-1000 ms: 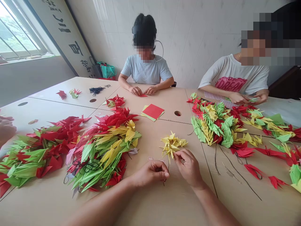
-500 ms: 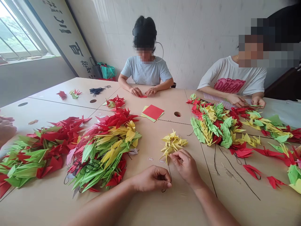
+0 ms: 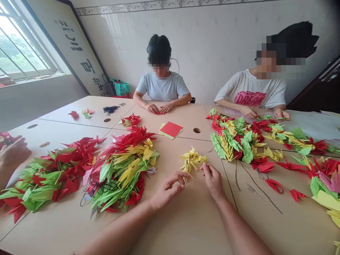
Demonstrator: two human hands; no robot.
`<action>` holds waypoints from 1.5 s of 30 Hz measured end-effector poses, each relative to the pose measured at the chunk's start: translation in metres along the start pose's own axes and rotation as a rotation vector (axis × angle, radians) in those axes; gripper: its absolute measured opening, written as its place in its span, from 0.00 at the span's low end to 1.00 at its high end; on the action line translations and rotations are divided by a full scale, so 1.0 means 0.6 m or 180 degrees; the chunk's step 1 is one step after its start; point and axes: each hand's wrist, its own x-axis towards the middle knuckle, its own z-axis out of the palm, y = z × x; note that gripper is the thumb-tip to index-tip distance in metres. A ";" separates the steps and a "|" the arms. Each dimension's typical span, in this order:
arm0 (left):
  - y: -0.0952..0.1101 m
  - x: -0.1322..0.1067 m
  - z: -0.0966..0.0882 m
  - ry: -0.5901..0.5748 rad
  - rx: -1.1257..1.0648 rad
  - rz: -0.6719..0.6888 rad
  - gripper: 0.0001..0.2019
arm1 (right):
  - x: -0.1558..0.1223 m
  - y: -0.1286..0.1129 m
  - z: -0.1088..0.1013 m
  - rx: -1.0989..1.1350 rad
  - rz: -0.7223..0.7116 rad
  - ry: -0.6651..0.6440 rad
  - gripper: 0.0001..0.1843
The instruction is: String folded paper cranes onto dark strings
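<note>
In the middle of the table point(image 3: 186, 223), just ahead of both hands, we see a small bunch of yellow paper cranes point(image 3: 191, 161) lying flat on the wood. The left hand point(image 3: 167, 189) reaches up to its lower tips, with forefinger and thumb drawn close together and the other fingers loosely curled; we cannot tell whether they grip anything. The right hand point(image 3: 212, 179) sits just beside the bunch's right edge, thumb and forefinger pressed together. To the left lies a big heap of red, yellow and green cranes point(image 3: 124, 170), and to the right a second heap point(image 3: 239, 141), with thin black cords point(image 3: 255, 187) near it. A stack of red paper squares point(image 3: 171, 130) rests further back. Across the table sit a person in a pale blue shirt point(image 3: 162, 86) and a person in a white shirt point(image 3: 252, 94). Another person's hand point(image 3: 12, 156) shows at the left edge.
</note>
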 end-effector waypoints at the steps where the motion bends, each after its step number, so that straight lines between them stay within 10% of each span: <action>1: 0.004 -0.003 0.001 0.0000 -0.0024 -0.0026 0.13 | 0.002 0.006 -0.002 0.0048 0.0013 0.0136 0.16; 9: 0.038 -0.025 0.004 0.0268 0.0357 -0.0366 0.15 | 0.018 0.034 -0.011 -0.0015 -0.0364 0.0861 0.18; 20: 0.051 -0.150 -0.045 0.0823 0.1156 -0.0762 0.18 | 0.015 0.016 0.007 -0.0868 -0.1160 0.0370 0.18; 30: 0.067 -0.172 -0.057 0.0858 0.1302 -0.0711 0.19 | 0.017 0.002 0.012 -0.1388 -0.1229 -0.0245 0.17; 45: 0.082 -0.161 -0.100 0.1175 0.2523 -0.0110 0.13 | -0.099 -0.029 -0.115 -0.1262 -0.1063 -0.0633 0.14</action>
